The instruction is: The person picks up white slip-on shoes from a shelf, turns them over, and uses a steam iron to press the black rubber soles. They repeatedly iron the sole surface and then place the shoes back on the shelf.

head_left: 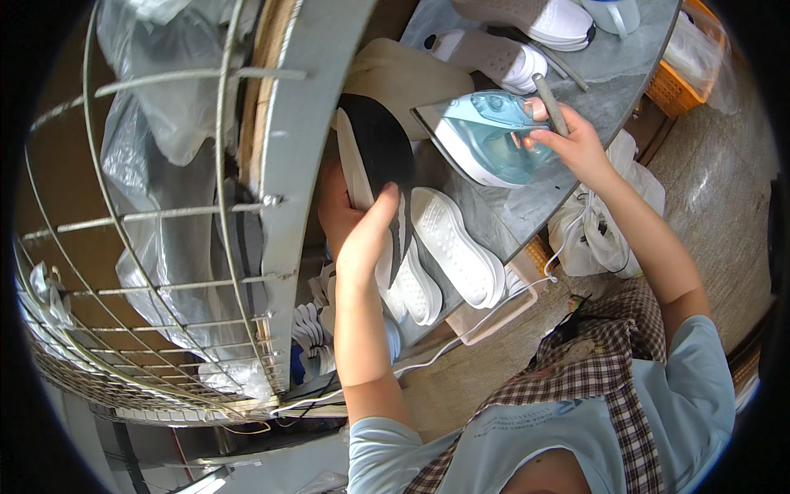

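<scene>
My left hand (368, 218) grips a curved black shoe piece (378, 136) with a pale edge, holding it tilted over the table's left side. My right hand (578, 146) is closed round a short grey rod (550, 103), its fingertips against the back end of a light blue and white steam iron (485, 136). Whether those fingers also bear the iron's weight, I cannot tell. The iron's tip points left, toward the black piece. Just right of my left hand lie two white shoe soles (457, 247), side by side, one partly hidden.
White-soled shoes (481, 58) and a thin rod (568, 72) lie on the far part of the grey table (527, 210). A wire rack (164, 216) with plastic bags stands left. An orange crate (679, 86) and white bag (613, 226) are right. A white cord (461, 342) crosses below.
</scene>
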Motion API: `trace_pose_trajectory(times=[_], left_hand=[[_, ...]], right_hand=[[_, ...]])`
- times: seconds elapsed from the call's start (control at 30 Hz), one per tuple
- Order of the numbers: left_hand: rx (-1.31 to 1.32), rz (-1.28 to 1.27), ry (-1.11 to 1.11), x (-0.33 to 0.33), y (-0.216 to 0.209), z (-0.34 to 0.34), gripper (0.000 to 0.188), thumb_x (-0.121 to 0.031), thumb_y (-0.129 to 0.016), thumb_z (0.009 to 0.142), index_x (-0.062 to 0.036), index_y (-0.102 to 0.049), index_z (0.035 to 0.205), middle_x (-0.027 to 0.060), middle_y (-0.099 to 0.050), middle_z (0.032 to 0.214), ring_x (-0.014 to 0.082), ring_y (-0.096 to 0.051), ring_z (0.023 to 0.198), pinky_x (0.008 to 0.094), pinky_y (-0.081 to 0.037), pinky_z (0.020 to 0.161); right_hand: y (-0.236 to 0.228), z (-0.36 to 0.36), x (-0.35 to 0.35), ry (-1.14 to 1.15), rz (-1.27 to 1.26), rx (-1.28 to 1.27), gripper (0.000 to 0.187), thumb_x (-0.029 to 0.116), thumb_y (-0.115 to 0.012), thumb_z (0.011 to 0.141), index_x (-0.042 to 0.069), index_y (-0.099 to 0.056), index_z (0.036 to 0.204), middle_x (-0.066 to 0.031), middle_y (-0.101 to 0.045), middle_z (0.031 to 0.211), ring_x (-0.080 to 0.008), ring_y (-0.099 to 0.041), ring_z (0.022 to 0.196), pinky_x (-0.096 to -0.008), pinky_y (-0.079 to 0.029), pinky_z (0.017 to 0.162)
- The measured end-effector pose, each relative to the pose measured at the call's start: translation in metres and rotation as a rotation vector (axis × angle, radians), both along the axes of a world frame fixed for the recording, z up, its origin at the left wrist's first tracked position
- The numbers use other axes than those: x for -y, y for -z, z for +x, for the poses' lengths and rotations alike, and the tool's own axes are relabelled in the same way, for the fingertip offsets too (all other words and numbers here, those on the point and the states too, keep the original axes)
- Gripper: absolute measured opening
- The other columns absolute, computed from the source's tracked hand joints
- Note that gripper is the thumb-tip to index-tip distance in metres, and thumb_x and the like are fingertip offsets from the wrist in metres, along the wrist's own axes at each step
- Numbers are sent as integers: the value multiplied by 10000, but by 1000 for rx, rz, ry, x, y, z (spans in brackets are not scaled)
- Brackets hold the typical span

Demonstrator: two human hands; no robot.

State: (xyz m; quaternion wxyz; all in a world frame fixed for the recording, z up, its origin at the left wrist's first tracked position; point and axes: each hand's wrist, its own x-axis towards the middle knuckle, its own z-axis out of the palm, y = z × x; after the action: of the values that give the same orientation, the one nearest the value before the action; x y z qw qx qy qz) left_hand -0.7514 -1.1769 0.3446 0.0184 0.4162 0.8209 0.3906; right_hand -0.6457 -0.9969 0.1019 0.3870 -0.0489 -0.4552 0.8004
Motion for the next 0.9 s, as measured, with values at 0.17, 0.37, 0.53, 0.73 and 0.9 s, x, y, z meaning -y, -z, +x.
trace_pose_trajectory(times=[0.17, 0.37, 0.53, 0.73, 0.9], left_hand=[[-55, -67, 7, -18, 5, 1, 419, -73, -664, 678, 5, -562, 1077, 74, -584, 1006, 153, -559, 913, 270, -432, 826], [-205, -158, -1, -28, 5, 9, 376, -63, -638, 688, 18, -561, 1047, 92, -576, 978, 174, -565, 900, 273, -431, 822], [-264, -209, -23, -29, 4, 18, 371, -52, -628, 689, 30, -560, 1044, 111, -571, 1010, 199, -569, 916, 282, -433, 831], [-337, -237, -36, -32, 6, 20, 382, -36, -627, 693, 36, -561, 1061, 134, -549, 1090, 230, -568, 961, 297, -428, 867], [-323, -255, -33, -35, 6, 26, 389, -15, -622, 694, 38, -563, 1075, 145, -529, 1131, 240, -560, 1008, 301, -417, 893]], right_hand=[[3, 0, 0, 16, 25, 37, 310, 33, -631, 830, -8, -556, 1128, -68, -564, 1144, -114, -574, 896, -263, -463, 811], [2, -3, 3, 90, 5, 12, 267, 46, -655, 816, -8, -581, 1067, -40, -565, 923, -98, -576, 758, -252, -471, 697], [2, -1, 2, 74, 41, 34, 299, 40, -643, 819, -4, -575, 1106, -56, -567, 1045, -108, -579, 827, -259, -472, 745], [2, -2, 3, 109, 38, 57, 271, 53, -657, 807, -7, -589, 1062, -48, -563, 962, -105, -580, 778, -254, -471, 709], [1, -2, 3, 151, 72, 60, 234, 71, -672, 793, -12, -599, 999, -42, -562, 874, -101, -581, 728, -254, -474, 672]])
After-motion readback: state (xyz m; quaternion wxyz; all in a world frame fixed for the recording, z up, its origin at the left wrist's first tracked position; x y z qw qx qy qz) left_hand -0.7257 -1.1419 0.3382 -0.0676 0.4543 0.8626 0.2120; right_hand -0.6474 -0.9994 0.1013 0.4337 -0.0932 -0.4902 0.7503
